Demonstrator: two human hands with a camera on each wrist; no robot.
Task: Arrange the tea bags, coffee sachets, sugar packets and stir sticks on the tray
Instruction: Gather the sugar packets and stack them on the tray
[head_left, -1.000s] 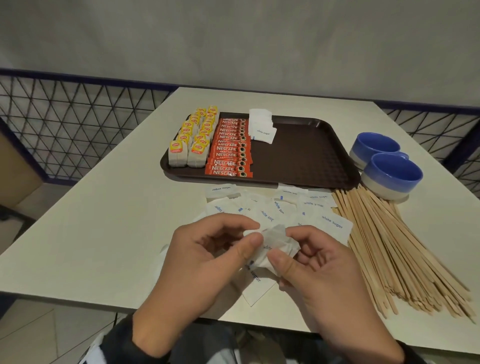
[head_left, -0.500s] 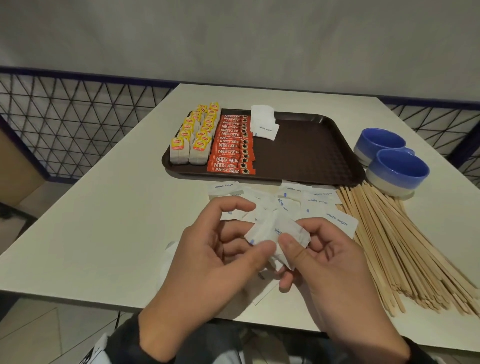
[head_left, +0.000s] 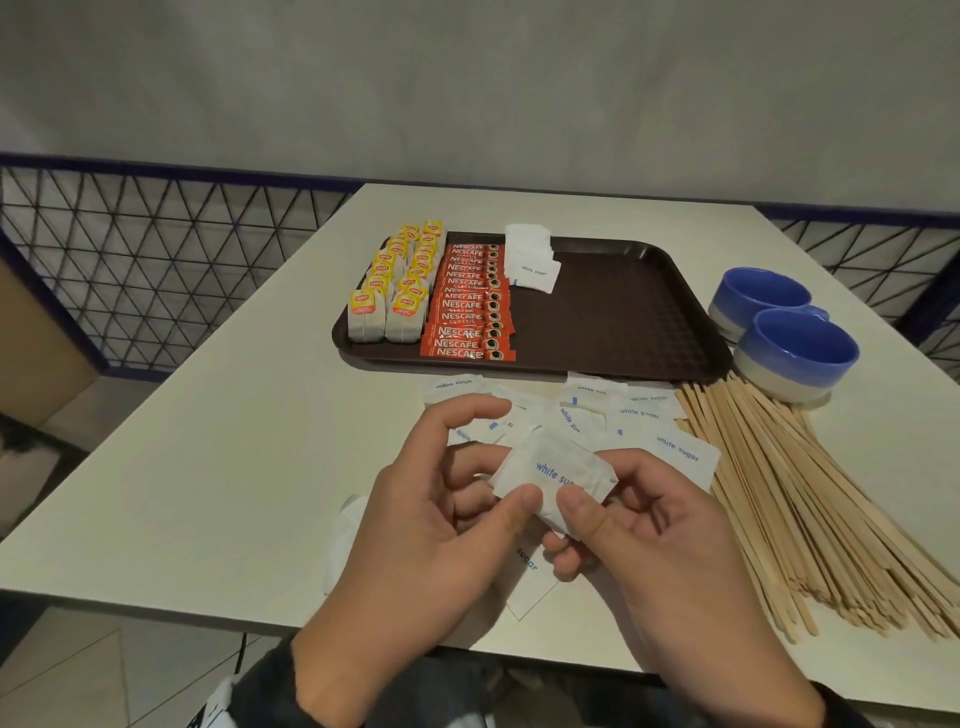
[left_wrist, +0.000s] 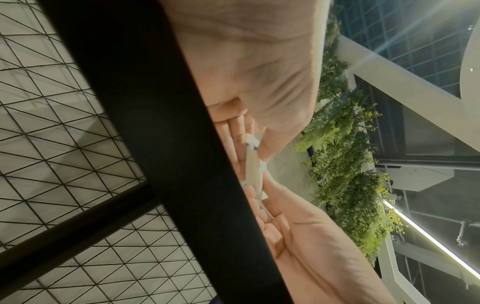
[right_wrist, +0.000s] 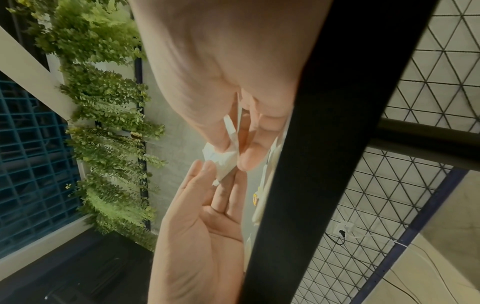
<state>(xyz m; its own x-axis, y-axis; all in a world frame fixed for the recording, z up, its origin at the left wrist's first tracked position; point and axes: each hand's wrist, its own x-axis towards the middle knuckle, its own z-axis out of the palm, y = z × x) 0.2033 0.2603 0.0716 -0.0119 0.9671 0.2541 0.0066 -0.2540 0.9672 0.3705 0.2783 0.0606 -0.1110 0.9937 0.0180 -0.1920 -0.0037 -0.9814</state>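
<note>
Both hands (head_left: 545, 535) pinch one sugar packet (head_left: 553, 475); only the head view shows the tray (head_left: 623, 312).

two blue bowls (head_left: 784, 332), white table (head_left: 234, 441), mesh railing (head_left: 156, 260)

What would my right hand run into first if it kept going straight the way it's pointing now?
Probably the loose sugar packets on the table just beyond the right hand, which pinches a sugar packet with the left hand. The brown tray lies farther on. Height above the table is unclear.
</note>
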